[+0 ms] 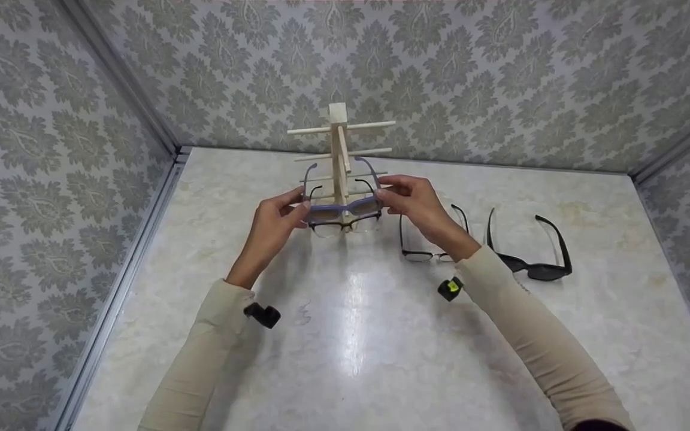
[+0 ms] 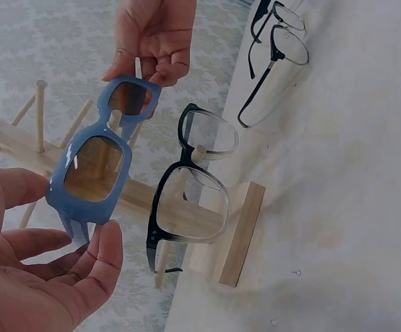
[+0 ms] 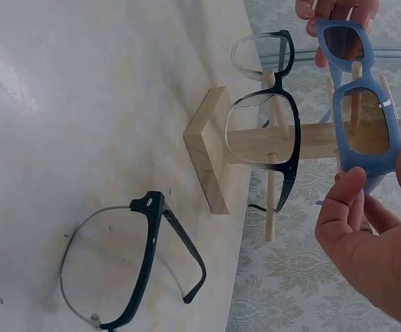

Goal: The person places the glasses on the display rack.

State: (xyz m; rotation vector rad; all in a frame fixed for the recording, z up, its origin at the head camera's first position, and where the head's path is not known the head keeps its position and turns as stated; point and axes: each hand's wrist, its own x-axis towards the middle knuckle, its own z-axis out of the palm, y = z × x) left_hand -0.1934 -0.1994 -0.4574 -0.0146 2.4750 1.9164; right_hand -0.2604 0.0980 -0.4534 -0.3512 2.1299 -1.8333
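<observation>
Between both hands is a pair of blue sunglasses (image 1: 345, 208) with brownish lenses, held level in front of a wooden eyewear rack (image 1: 338, 114). My left hand (image 1: 270, 224) pinches its left end between thumb and fingers. At the opposite end, my right hand (image 1: 420, 206) grips the frame near the hinge. The temples point back on either side of the rack's post, and a peg shows close behind the bridge in both wrist views. Just below, black-and-clear eyeglasses (image 2: 153, 207) sit on a lower peg, close to the rack's base (image 2: 245, 232).
On the table (image 1: 351, 359), right of the rack, thin-rimmed eyeglasses (image 1: 420, 256) lie partly behind my right forearm. Farther right are black sunglasses (image 1: 545, 272), also partly covered by the sleeve. Bare pegs (image 1: 372, 125) stick out higher on the rack. A patterned wall (image 1: 441, 78) stands behind it.
</observation>
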